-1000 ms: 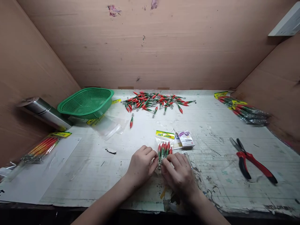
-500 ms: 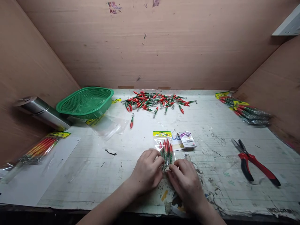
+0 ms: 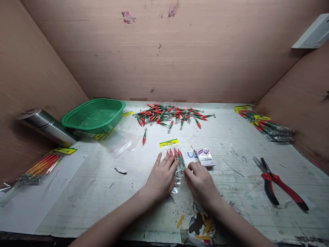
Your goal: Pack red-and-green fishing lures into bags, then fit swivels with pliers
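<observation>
The bag of lures (image 3: 169, 144) now lies farther left of the box (image 3: 205, 157); the left hand (image 3: 162, 173) has flattened over it, and the right hand (image 3: 200, 181) has moved up along its right side.

Red-and-green bagged lures (image 3: 181, 160), yellow header card (image 3: 169, 144) with blue lettering, green basket (image 3: 111, 120), red-and-black pliers (image 3: 268, 176)

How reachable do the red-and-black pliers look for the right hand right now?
Probably yes. The pliers lie on the tabletop to the right of the right hand, and nothing bulky stands between them. The hand would likely just have to leave the bag of lures first.
</observation>
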Available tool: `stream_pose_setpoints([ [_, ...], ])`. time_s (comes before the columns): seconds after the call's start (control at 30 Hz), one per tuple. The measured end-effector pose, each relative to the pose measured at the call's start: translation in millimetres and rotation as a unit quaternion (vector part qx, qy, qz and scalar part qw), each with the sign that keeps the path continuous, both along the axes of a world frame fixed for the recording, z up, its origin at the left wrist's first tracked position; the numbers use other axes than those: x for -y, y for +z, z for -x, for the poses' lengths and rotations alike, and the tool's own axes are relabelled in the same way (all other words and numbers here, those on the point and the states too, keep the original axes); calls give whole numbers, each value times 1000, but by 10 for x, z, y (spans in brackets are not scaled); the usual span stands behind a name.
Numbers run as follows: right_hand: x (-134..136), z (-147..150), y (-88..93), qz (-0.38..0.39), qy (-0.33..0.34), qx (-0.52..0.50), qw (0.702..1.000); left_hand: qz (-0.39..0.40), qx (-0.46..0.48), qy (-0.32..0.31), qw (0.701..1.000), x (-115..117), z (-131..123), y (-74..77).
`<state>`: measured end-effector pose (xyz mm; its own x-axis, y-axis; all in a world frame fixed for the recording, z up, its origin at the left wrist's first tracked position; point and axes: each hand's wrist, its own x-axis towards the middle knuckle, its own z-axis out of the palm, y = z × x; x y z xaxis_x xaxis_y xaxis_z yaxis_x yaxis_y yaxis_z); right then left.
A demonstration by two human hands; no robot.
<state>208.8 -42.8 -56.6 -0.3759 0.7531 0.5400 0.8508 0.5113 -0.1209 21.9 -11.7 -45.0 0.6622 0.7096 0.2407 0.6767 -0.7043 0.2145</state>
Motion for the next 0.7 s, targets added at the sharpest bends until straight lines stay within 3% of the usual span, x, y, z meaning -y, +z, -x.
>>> stream_pose_setpoints([
  [0.1,-154,38,101,-4,27,-2,1000,14,6,20,1000,-78,23,40],
  [0.23,-169,132,211,-15,77,-12,997,25,29,11,999,-139,51,49],
  [0.7,-177,232,114,-55,120,-42,990,25,68,15,997,-134,84,-62],
])
